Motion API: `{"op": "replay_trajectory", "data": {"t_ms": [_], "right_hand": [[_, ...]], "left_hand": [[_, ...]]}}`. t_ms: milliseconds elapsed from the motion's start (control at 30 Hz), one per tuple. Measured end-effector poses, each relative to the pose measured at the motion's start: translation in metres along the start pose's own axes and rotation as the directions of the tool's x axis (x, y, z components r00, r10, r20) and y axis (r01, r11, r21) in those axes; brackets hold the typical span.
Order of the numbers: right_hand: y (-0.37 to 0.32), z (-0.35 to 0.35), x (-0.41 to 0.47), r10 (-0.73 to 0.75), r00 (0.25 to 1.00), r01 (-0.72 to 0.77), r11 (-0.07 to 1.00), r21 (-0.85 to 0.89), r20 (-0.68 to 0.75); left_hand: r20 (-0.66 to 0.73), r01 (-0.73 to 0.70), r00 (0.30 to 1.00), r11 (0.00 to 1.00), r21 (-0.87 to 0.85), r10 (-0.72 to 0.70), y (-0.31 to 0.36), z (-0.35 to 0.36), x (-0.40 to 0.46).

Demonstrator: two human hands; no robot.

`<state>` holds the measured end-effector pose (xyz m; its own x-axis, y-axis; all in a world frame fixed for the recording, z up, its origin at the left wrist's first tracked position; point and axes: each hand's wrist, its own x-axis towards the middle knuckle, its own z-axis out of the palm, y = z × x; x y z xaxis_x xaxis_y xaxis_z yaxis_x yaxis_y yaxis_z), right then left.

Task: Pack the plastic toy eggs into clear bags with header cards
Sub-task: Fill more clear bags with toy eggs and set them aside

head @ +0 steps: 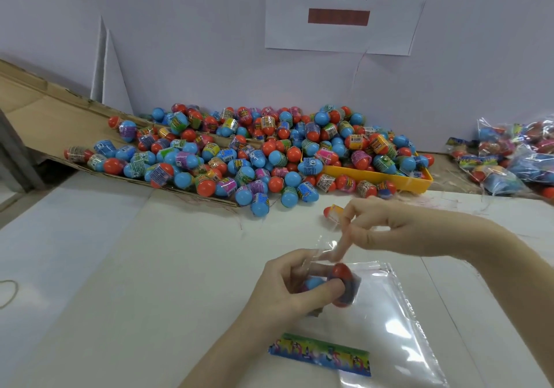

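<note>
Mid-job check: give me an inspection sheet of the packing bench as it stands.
Surface: white table, loose threads near the pile.
Job's things: egg pile spilling over a cardboard sheet and yellow tray; clear bag with header card; one egg at the bag mouth; a stray egg behind.
Clutter: rubber band; packed bags at right.
Grips: left hand holds egg and bag; right hand pinches the bag's edge.
Cables: nothing seen.
Surroundings: white wall, paper sign.
</note>
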<state>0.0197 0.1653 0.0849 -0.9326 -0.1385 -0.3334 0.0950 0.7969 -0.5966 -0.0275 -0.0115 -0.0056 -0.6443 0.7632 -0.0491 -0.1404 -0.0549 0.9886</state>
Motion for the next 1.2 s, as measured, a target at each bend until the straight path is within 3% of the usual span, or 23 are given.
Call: {"op": "replay_trajectory", "data": {"t_ms": [67, 133, 167, 200, 300, 433, 500, 567, 600, 667, 767, 867, 967, 1067, 1200], "right_hand": [[0.016, -0.002, 0.014, 0.085, 0.962, 0.015, 0.932, 0.363, -0.260], [0.038, -0.001, 0.036, 0.287, 0.780, 0.017, 0.879, 0.477, -0.556], [0.047, 0.001, 0.048, 0.333, 0.710, -0.060, 0.906, 0.418, -0.621], [0.055, 0.005, 0.058, 0.313, 0.697, -0.168, 0.946, 0.279, -0.644], [0.079, 0.020, 0.075, 0.216, 0.776, -0.358, 0.924, -0.132, -0.593], [0.076, 0.029, 0.074, 0.134, 0.723, -0.400, 0.881, -0.253, -0.678], [0.066, 0.027, 0.067, 0.139, 0.627, -0.322, 0.942, -0.092, -0.766], [0.044, 0.019, 0.050, 0.230, 0.530, -0.101, 0.973, 0.209, -0.816], [0.033, 0.015, 0.040, 0.278, 0.513, 0.045, 0.936, 0.349, -0.812], [0.010, 0.012, 0.020, 0.282, 0.522, 0.290, 0.828, 0.479, -0.805], [-0.024, 0.017, -0.007, 0.038, 0.605, 0.442, 0.815, 0.375, -0.795], [-0.037, 0.026, -0.012, -0.131, 0.707, 0.282, 0.953, 0.108, -0.695], [-0.032, 0.024, -0.008, -0.143, 0.667, 0.007, 0.983, -0.186, -0.731], [-0.032, 0.024, -0.005, -0.110, 0.677, -0.102, 0.965, -0.240, -0.728], [-0.033, 0.025, -0.005, -0.098, 0.761, -0.096, 0.961, -0.261, -0.641]], "left_hand": [[-0.012, -0.006, 1.000, 1.000, -0.031, 0.005, 0.001, -0.001, 0.000], [-0.014, -0.004, 1.000, 0.999, -0.037, 0.003, 0.001, 0.000, 0.000], [-0.017, -0.002, 1.000, 0.999, -0.037, 0.002, 0.001, 0.000, 0.000], [-0.020, -0.003, 1.000, 0.999, -0.035, 0.002, 0.001, -0.001, 0.001], [-0.027, -0.003, 1.000, 1.000, -0.027, 0.002, 0.000, -0.001, 0.002], [-0.036, 0.002, 0.999, 1.000, -0.024, -0.003, 0.000, -0.002, 0.002], [-0.054, 0.009, 0.999, 0.999, -0.031, -0.011, -0.001, -0.002, 0.002], [-0.062, 0.016, 0.998, 0.999, -0.049, -0.019, 0.000, -0.002, 0.003], [-0.067, 0.019, 0.997, 0.998, -0.060, -0.023, 0.000, -0.001, 0.004], [-0.085, 0.025, 0.996, 0.997, -0.072, -0.031, -0.001, -0.001, 0.005], [-0.091, 0.024, 0.995, 0.997, -0.071, -0.031, 0.000, 0.001, 0.005], [-0.096, 0.007, 0.995, 0.998, -0.070, -0.014, 0.000, 0.000, 0.004], [-0.083, -0.002, 0.997, 0.997, -0.075, -0.004, 0.000, 0.000, 0.003], [-0.067, -0.014, 0.998, 0.997, -0.071, 0.009, 0.000, 0.001, 0.002], [-0.063, -0.026, 0.998, 0.997, -0.070, 0.021, 0.000, 0.000, 0.002]]}}
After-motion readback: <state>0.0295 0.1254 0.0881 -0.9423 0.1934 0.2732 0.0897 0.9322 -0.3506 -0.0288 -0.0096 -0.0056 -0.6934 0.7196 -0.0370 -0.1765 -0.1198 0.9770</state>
